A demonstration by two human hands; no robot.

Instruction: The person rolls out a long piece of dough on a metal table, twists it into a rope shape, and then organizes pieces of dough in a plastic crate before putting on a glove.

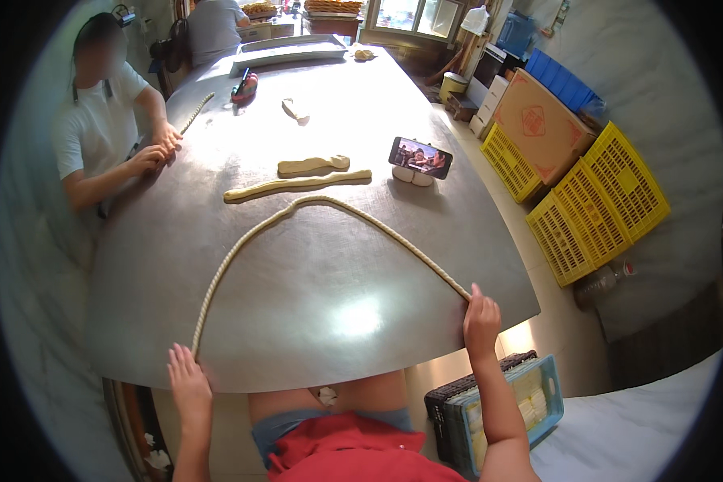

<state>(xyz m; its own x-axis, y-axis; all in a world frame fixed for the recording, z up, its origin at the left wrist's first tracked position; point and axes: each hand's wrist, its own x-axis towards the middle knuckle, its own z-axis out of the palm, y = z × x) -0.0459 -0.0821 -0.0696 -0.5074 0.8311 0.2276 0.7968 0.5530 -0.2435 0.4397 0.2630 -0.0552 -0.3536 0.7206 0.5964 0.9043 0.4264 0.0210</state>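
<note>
Left hand [189, 377] at eight o'clock lies flat on dough rope [321, 198]. Right hand [481, 321] at four touches it, closure unclear

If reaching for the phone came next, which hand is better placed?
Probably the right hand: the phone stands on the right side of the table, nearer that hand. The left hand is farther off, at the left end of the dough rope.

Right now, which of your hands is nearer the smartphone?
Right. The right hand is on the near side of the smartphone, to its right; the left hand far to its left.
</note>
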